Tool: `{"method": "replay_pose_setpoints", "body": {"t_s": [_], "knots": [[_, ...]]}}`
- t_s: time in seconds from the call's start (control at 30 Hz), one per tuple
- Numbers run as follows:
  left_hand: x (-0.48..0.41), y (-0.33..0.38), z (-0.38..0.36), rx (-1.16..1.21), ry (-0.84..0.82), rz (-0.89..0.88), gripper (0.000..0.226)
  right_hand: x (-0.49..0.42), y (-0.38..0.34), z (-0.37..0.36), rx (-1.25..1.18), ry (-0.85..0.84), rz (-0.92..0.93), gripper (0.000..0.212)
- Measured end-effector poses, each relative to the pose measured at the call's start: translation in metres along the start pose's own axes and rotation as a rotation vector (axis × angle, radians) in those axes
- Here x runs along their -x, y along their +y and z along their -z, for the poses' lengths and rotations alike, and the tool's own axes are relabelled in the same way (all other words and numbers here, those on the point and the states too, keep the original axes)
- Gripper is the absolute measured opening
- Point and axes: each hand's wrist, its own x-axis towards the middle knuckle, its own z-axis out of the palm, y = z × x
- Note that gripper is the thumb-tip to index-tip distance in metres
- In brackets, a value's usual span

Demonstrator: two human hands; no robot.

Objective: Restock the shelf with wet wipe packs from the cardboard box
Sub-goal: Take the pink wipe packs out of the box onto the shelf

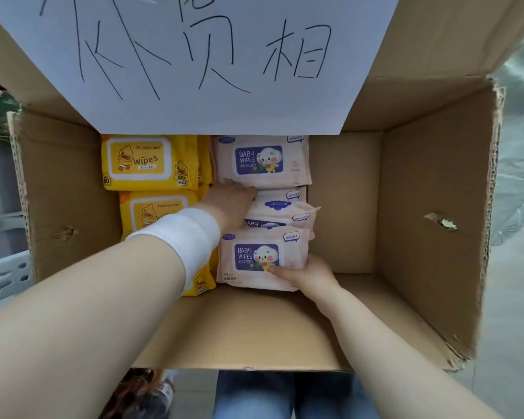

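I look down into an open cardboard box [436,207]. Yellow duck wipe packs [146,160] fill its left column and pink baby wipe packs fill the middle column. My right hand [306,273] grips the nearest pink baby wipe pack [260,255] at its lower right corner, thumb on the front. My left hand [229,204], with a white wristband, reaches between the yellow and pink columns; its fingers curl over the near edge of the far pink baby wipe pack [260,160]. More pink packs [280,211] lie tilted between the two.
A white paper sheet [206,55] with handwritten characters covers the box's far flap. The box's right half shows bare cardboard floor. A grey metal shelf rail [3,273] runs at the left. My legs in jeans [270,394] are below the box.
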Motion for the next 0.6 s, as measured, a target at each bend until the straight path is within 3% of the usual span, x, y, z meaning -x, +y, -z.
{"method": "replay_pose_setpoints", "body": {"t_s": [0.1,0.27,0.47,0.6], "knots": [[0.003,0.002,-0.005,0.095,0.002,-0.011,0.049,0.015,0.001,0.004,-0.141,-0.003,-0.016,0.032],[0.024,0.005,0.009,0.401,0.141,0.045,0.042,0.069,0.008,0.038,-0.009,0.142,0.104,0.036],[0.115,0.009,0.051,0.844,0.493,0.065,0.045,0.159,0.003,0.092,-0.154,0.318,0.200,0.045],[0.223,0.017,0.079,1.140,0.699,0.127,0.046,0.229,-0.016,0.107,-0.189,0.320,0.316,0.050]]}}
